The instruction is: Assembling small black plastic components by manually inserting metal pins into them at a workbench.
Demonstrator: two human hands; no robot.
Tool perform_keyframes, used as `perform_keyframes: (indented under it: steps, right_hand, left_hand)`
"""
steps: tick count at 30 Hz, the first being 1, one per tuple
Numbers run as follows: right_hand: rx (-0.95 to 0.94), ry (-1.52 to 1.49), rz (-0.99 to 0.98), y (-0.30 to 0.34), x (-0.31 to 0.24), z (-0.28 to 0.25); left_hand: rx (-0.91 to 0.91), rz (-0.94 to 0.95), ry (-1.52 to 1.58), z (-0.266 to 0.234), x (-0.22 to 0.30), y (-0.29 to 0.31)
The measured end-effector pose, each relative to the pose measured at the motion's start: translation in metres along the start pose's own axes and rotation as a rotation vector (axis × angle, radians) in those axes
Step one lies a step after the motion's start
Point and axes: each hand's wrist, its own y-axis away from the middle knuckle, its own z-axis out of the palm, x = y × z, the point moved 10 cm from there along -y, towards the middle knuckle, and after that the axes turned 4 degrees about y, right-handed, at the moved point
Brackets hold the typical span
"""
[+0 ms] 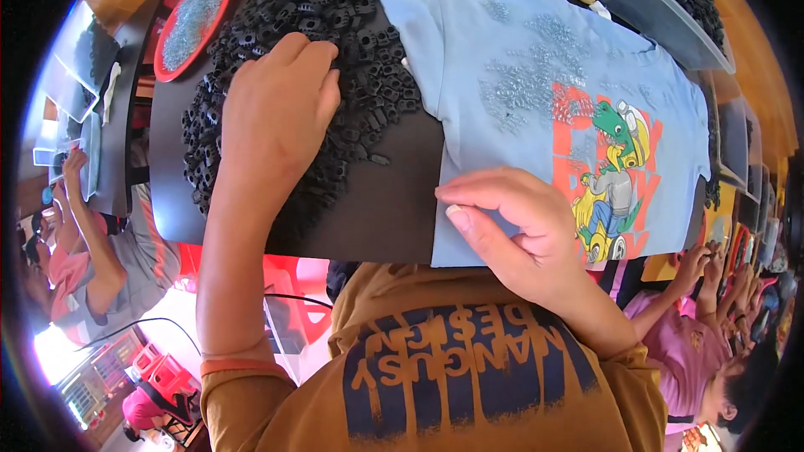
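The fingers (322, 53) of your left hand (278, 109) were bent down into the heap of black pieces (364, 67); their tips were hidden, so I could not tell whether they gripped a piece. The fingers of your right hand (532, 230) were loosely curled and open, the thumb tip standing a little apart from the index tip, above the near left part of the blue T-shirt (465, 42).

The dark brown surface (394, 201) was the largest thing, and it carried all these. On it, at your right, the T-shirt was spread flat, with red lettering and a green dinosaur printed on it. The heap covered the left part of the surface, just beside the shirt's sleeve. A transparent bin (653, 12), also containing black pieces, stood at the far right, near the shirt's collar. At the far left, the red tray (159, 69) held many small shiny pieces (188, 25). Similar shiny bits (523, 75) were scattered on the shirt, most thickly around its middle, and some of them lay over the lettering.
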Motion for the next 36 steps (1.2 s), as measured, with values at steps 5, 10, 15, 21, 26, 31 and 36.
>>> perform_keyframes:
  steps: [5,10,15,21,26,31,36]
  right_hand:
    - [0.014,-0.017,-0.016,0.002,0.000,0.001]
    - [-0.024,-0.033,0.030,0.004,0.001,0.001]
    - [0.082,-0.320,0.168,0.015,0.009,-0.007]
    - [-0.019,-1.188,0.481,0.035,0.010,0.017]
    - [0.181,-0.978,0.422,0.050,0.030,-0.020]
    - [0.293,-0.652,0.275,0.053,0.031,-0.053]
    - [0.292,-0.606,0.219,0.052,0.037,-0.058]
  left_hand:
    - [0.011,0.021,-0.009,-0.004,0.000,0.003]
    - [0.007,-0.021,-0.027,-0.002,-0.003,0.003]
    - [0.053,-0.310,0.730,-0.021,0.026,0.024]
    - [0.085,0.172,0.676,-0.030,0.111,0.044]
    - [-0.140,-0.042,0.877,-0.001,0.111,0.034]
    - [0.022,0.107,0.687,0.013,0.112,0.001]
    - [-0.026,0.256,0.325,0.032,0.133,-0.011]
